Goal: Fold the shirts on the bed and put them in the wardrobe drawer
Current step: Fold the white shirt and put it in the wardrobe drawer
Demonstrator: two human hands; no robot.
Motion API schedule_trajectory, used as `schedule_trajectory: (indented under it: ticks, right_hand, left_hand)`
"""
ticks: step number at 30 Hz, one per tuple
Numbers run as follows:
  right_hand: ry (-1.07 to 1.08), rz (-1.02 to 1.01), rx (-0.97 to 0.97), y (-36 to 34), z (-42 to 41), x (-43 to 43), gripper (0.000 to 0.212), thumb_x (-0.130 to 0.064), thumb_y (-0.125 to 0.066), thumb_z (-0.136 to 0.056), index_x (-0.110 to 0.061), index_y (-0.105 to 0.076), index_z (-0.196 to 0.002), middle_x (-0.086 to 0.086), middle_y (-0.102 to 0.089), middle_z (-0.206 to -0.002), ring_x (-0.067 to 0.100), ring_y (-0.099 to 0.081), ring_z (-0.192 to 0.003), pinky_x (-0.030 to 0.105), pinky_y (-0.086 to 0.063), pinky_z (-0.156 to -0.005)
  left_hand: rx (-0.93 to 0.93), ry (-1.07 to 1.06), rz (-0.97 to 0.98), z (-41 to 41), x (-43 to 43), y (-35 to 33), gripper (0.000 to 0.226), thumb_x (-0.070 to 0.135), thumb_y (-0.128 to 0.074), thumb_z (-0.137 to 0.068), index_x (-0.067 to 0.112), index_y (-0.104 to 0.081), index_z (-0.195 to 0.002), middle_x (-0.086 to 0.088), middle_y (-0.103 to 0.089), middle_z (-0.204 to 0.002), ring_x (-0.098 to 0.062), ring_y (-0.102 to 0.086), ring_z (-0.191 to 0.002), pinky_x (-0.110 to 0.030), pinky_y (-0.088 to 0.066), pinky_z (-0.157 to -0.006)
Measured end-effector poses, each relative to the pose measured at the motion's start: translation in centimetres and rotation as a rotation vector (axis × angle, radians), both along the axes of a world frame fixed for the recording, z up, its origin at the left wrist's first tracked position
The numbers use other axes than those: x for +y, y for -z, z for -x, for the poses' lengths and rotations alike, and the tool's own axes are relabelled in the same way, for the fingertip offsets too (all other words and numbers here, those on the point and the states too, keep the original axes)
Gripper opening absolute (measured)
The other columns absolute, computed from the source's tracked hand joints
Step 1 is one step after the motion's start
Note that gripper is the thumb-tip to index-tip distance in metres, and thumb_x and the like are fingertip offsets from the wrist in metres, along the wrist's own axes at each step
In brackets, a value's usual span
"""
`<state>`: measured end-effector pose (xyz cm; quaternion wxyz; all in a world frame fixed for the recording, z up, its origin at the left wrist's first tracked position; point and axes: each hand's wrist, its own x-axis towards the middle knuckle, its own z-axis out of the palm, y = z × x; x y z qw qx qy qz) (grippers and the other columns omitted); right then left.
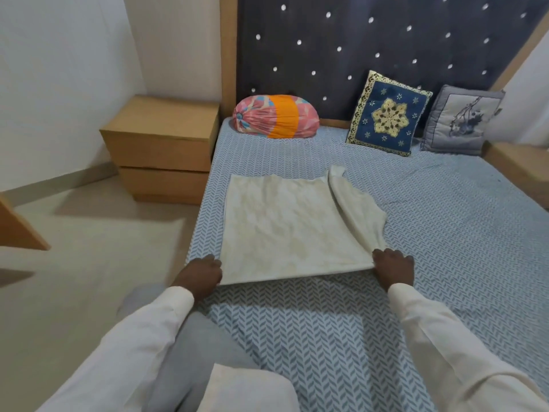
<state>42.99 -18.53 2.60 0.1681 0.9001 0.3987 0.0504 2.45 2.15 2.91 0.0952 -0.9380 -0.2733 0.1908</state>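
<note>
Two hands (205, 272) (393, 270) grip one shirt (285, 227), two cushions (387, 114) (462, 120)

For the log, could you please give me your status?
Left hand and right hand grip the shirt at near hem. Spread on bed. Nothing blocking.

Cream shirt (285, 227), blue herringbone bedsheet (445, 233), navy studded headboard (371, 55)

Your left hand (205, 270) and your right hand (393, 270) curl over the near corners of the shirt (285, 227), so you cannot see the fingertips. The picture's right edge cuts off the wooden table (523, 165).
</note>
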Motion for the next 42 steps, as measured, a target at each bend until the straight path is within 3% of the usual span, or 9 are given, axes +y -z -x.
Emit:
schedule_trajectory:
  ticks: [4,15,19,21,25,30,34,37,42]
  right_hand:
    - [-0.019,0.033,0.075,-0.4,0.5,-3.1,0.027,-0.019,-0.048,-0.093,-0.023,-0.061,-0.116,0.005,-0.059,-0.116,0.027,-0.053,-0.114,0.041,-0.045,-0.092]
    - [0.042,0.029,0.215,2.3,8.0,-7.9,0.031,-0.019,-0.053,-0.089,-0.020,-0.060,-0.119,0.006,-0.058,-0.121,0.027,-0.052,-0.117,0.039,-0.047,-0.090]
    - [0.103,0.008,0.567,3.8,8.1,-9.0,0.041,-0.030,-0.065,-0.083,-0.025,-0.055,-0.122,0.009,-0.054,-0.122,0.029,-0.053,-0.119,0.038,-0.045,-0.096]
    - [0.167,-0.252,0.697,4.6,7.4,-9.5,0.049,-0.030,-0.072,-0.078,-0.023,-0.054,-0.122,0.012,-0.054,-0.120,0.031,-0.054,-0.116,0.037,-0.046,-0.096]
    - [0.476,-0.843,0.557,5.5,5.2,-10.6,0.040,-0.014,-0.061,-0.086,-0.007,-0.053,-0.124,0.024,-0.055,-0.124,0.039,-0.051,-0.119,0.043,-0.042,-0.098]
    - [0.703,-0.705,0.714,6.4,2.2,-9.7,0.051,-0.025,-0.056,-0.094,0.003,-0.045,-0.135,0.028,-0.049,-0.139,0.041,-0.048,-0.128,0.041,-0.039,-0.103]
    - [0.674,-0.822,0.894,5.4,1.9,-7.0,0.049,-0.033,-0.061,-0.090,-0.002,-0.058,-0.127,0.019,-0.059,-0.131,0.035,-0.057,-0.117,0.042,-0.047,-0.098]
    - [0.800,-0.997,1.074,3.6,1.4,-5.4,0.041,-0.017,-0.064,-0.088,0.000,-0.054,-0.124,0.015,-0.058,-0.118,0.032,-0.056,-0.106,0.043,-0.048,-0.088]
    - [0.985,-1.233,1.473,6.3,-2.7,-5.4,0.085,-0.030,-0.088,-0.054,-0.016,-0.053,-0.130,0.015,-0.064,-0.119,0.032,-0.063,-0.106,0.049,-0.054,-0.086]
  left_hand:
    - [0.084,0.015,-0.044,-1.0,-2.5,0.6,0.028,0.002,-0.046,-0.090,0.002,-0.062,-0.113,-0.014,-0.060,-0.117,-0.032,-0.053,-0.114,-0.041,-0.048,-0.086]
    - [0.385,-0.081,0.080,2.3,-6.4,0.8,0.040,0.012,-0.035,-0.099,0.011,-0.056,-0.134,-0.008,-0.055,-0.139,-0.028,-0.055,-0.124,-0.043,-0.047,-0.100]
    - [0.556,-0.178,0.157,0.9,-8.1,-0.3,0.037,0.008,-0.048,-0.094,0.009,-0.059,-0.130,-0.011,-0.056,-0.137,-0.036,-0.054,-0.123,-0.049,-0.048,-0.098]
    - [0.608,-0.226,0.109,-0.5,-9.2,-1.2,0.037,0.006,-0.048,-0.095,0.008,-0.058,-0.131,-0.013,-0.056,-0.135,-0.041,-0.055,-0.120,-0.052,-0.049,-0.095]
    - [0.396,-0.190,0.019,-3.8,-9.4,-1.3,0.042,0.013,-0.038,-0.098,0.010,-0.051,-0.138,-0.016,-0.048,-0.142,-0.038,-0.053,-0.124,-0.050,-0.047,-0.097]
    - [-0.121,-0.146,0.381,-8.1,-7.4,1.2,0.074,0.039,-0.048,-0.098,0.030,-0.004,-0.156,-0.007,0.005,-0.164,-0.031,-0.009,-0.149,-0.048,-0.038,-0.108]
    - [-0.013,-0.277,0.505,-8.5,-6.9,3.9,0.096,0.060,-0.056,-0.088,0.042,0.014,-0.152,-0.001,0.024,-0.161,-0.034,0.013,-0.149,-0.063,-0.022,-0.112]
    - [0.049,-0.300,0.503,-8.4,-6.7,5.1,0.097,0.065,-0.054,-0.086,0.043,0.014,-0.152,0.000,0.023,-0.161,-0.032,0.016,-0.149,-0.068,-0.013,-0.112]
    - [-0.004,-0.304,0.493,-8.4,-6.6,5.4,0.098,0.066,-0.056,-0.085,0.041,0.010,-0.153,0.001,0.018,-0.163,-0.030,0.013,-0.149,-0.068,-0.013,-0.112]
